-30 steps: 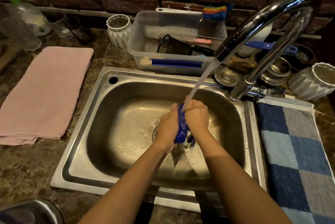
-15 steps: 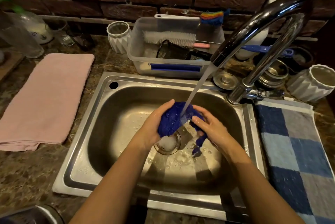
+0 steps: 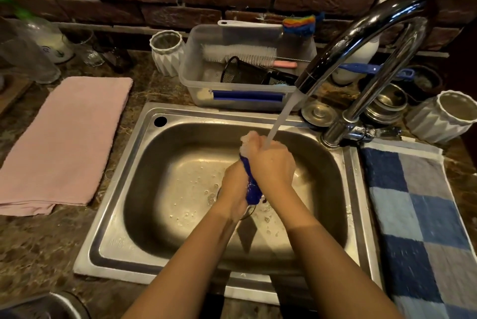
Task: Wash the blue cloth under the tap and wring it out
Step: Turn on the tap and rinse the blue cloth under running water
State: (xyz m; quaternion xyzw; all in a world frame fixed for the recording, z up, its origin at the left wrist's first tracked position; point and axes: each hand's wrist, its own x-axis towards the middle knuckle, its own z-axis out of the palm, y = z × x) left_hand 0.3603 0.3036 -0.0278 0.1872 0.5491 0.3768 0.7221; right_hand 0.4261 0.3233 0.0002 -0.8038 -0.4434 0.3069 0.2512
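The wet blue cloth (image 3: 251, 185) is squeezed into a narrow bunch between both hands over the steel sink (image 3: 144, 163). My left hand (image 3: 236, 184) grips its left side and my right hand (image 3: 271, 163) is wrapped over it from the right, so only a dark blue strip shows. Water runs from the curved chrome tap (image 3: 361, 42) onto the top of my right hand. Most of the cloth is hidden by my fingers.
A pink towel (image 3: 62, 143) lies on the counter left of the sink, and a blue checked towel (image 3: 423, 220) lies on the right. Behind the sink stand a clear tub of brushes (image 3: 242, 65), white ribbed cups (image 3: 167, 52) and steel bowls (image 3: 387, 104).
Half a second ago the cloth lay spread open across both palms under the stream. Now both hands have closed and pressed together, bunching it into a tight strip.
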